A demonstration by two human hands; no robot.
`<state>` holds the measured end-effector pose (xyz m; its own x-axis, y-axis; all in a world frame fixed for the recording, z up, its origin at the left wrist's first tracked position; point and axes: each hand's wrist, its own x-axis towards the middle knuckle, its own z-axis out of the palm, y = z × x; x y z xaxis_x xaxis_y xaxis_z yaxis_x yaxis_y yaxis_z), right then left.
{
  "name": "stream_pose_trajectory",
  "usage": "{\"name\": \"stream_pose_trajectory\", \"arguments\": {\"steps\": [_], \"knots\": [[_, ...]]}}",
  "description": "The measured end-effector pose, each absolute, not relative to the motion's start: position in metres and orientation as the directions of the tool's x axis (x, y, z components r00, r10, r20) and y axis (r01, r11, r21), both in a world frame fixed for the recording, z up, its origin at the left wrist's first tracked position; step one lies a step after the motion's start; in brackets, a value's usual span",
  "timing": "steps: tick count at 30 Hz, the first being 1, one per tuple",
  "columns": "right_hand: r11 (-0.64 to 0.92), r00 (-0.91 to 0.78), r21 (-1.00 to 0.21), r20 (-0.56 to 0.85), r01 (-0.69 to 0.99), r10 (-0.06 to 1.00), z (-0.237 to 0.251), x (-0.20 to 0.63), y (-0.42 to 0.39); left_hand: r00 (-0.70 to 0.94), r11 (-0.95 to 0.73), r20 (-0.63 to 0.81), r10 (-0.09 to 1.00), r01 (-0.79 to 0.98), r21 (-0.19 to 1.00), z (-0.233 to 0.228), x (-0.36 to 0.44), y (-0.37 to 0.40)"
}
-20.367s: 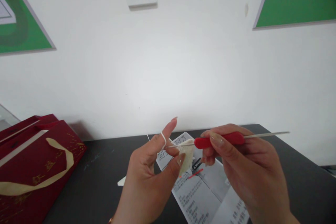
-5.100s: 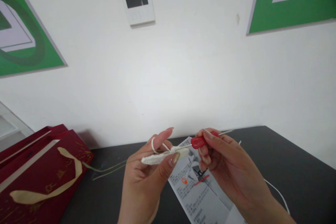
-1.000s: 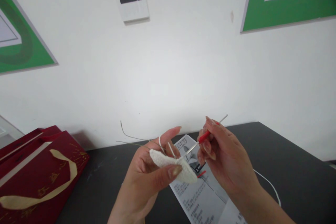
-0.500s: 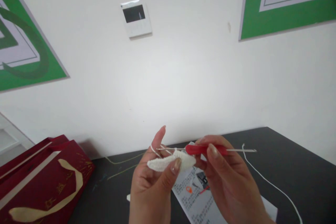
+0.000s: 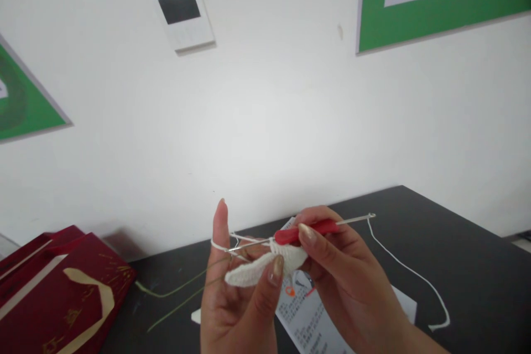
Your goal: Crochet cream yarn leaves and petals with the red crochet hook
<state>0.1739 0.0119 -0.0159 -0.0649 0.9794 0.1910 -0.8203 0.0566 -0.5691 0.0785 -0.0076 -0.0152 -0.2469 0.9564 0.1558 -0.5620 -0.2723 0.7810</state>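
The left hand (image 5: 238,298) pinched a small white crochet piece (image 5: 265,265) between thumb and fingers, its forefinger raised with white yarn (image 5: 409,271) looped around it. Just right of the crochet piece, the right hand (image 5: 336,265) gripped the red handle of a crochet hook (image 5: 305,230), whose metal tip lay across the piece toward the raised forefinger. Below the piece, a printed leaflet (image 5: 305,321) lay on the dark worktop (image 5: 477,254). Well left of it stood a red gift bag (image 5: 53,287). The yarn trailed over the worktop to the right.
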Motion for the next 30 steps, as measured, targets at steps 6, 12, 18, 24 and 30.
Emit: {"name": "stream_pose_trajectory", "arguments": {"steps": [6, 12, 18, 24, 30], "knots": [[0.082, -0.094, -0.61, 0.252, -0.788, 0.963, -0.012, 0.176, 0.009, -0.263, -0.299, 0.182, 0.948, -0.531, 0.793, -0.011, 0.079, -0.012], [0.103, -0.086, -0.621, 0.268, -0.777, 0.96, -0.013, 0.177, 0.012, -0.299, -0.291, 0.142, 0.944, -0.541, 0.789, -0.01, 0.08, -0.011], [0.187, -0.039, -0.631, 0.327, -0.753, 0.944, -0.013, 0.182, 0.016, -0.366, -0.343, 0.171, 0.915, -0.481, 0.807, -0.01, 0.082, -0.01], [0.06, -0.17, -0.671, 0.273, -0.739, 0.947, -0.014, 0.184, 0.019, -0.334, -0.329, 0.17, 0.927, -0.51, 0.795, -0.014, 0.074, -0.003], [0.121, -0.124, -0.708, 0.284, -0.696, 0.951, -0.016, 0.186, 0.019, -0.374, -0.426, 0.27, 0.887, -0.44, 0.79, -0.018, 0.076, 0.002]]}}
